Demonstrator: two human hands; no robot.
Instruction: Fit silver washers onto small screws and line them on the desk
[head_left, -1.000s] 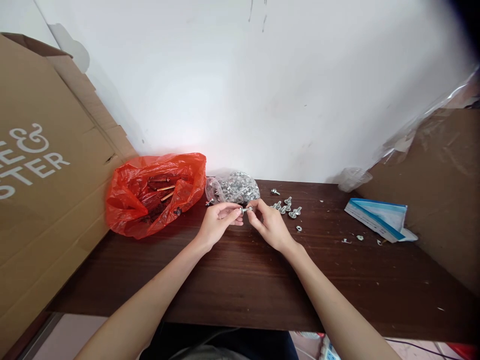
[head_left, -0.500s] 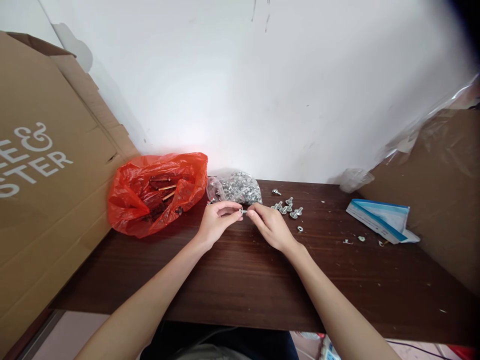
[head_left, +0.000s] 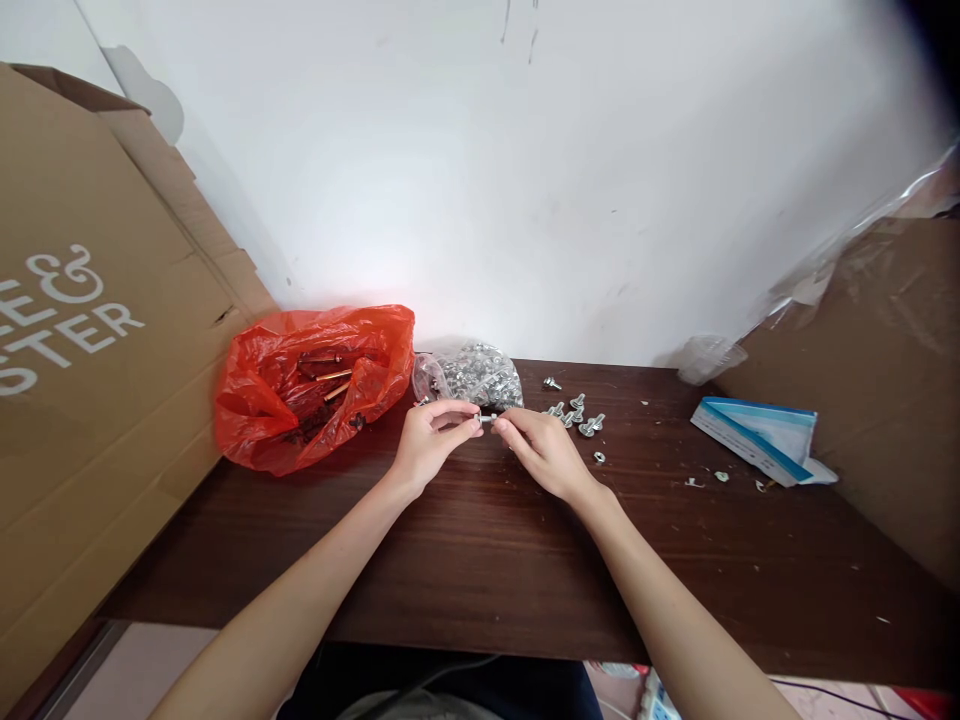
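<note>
While both hands (head_left: 422,447) (head_left: 547,452) pinch a bolt (head_left: 486,419), a white wall (head_left: 465,190) backs the brown table (head_left: 480,560).

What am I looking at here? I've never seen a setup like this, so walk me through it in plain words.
There is no machine here: these are a person's two bare hands, seen by one camera worn on the head, looking forward and down. All the pictures come from that camera.

The left hand and right hand meet near the middle, with a small metal bolt between their fingertips. Finer detail on it is too small to make out.

On the dark wooden table, to the left, sits an open red plastic bag. Behind the hands is a clear bag full of small metal parts. To the right lie loose bolts, a nut-like ring and a blue-and-white packet.
</note>
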